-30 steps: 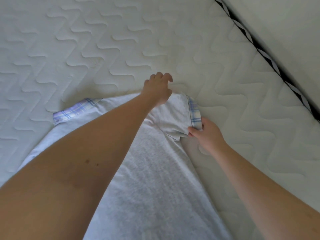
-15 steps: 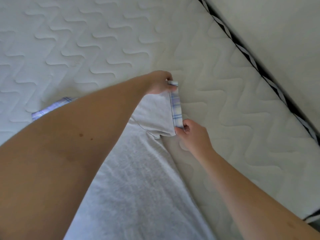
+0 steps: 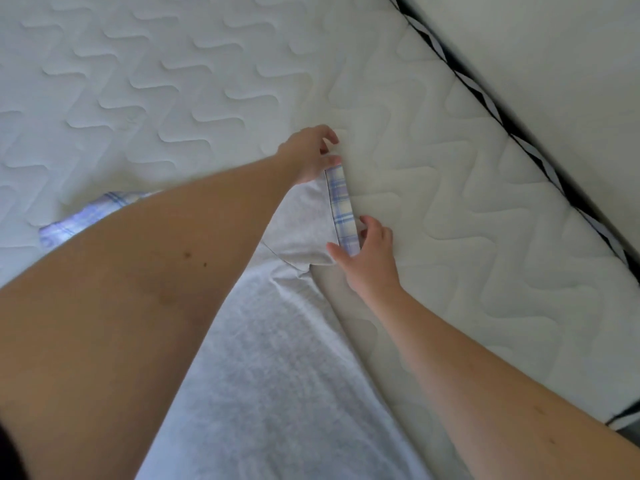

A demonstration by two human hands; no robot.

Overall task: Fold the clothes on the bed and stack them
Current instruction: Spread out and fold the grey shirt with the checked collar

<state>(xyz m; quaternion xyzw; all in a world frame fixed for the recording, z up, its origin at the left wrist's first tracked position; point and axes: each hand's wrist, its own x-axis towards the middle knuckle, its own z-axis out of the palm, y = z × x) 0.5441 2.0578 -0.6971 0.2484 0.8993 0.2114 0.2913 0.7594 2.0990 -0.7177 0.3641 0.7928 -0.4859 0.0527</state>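
A light grey T-shirt (image 3: 277, 375) lies flat on the white quilted mattress (image 3: 207, 81), its body running from the bottom of the view up to the middle. The shirt has short sleeves with a blue and white checked cuff. The right sleeve (image 3: 304, 230) is spread out to the side, and its checked cuff (image 3: 341, 209) stands as a narrow straight band on the mattress.

The left hand (image 3: 311, 154) reaches across the shirt to the far end of this cuff. Its thumb and fingers seem to pinch the top corner of the band, but the contact is partly hidden by the hand itself. The right hand (image 3: 367, 254) is at the near end of the cuff, with the thumb on the grey cloth and the fingers on the other side of the band, so it pinches the lower corner.

The other sleeve's cuff (image 3: 79, 220) shows at the left, behind the left forearm. At the right, a black and white trim (image 3: 485, 105) runs along the edge of the mattress.
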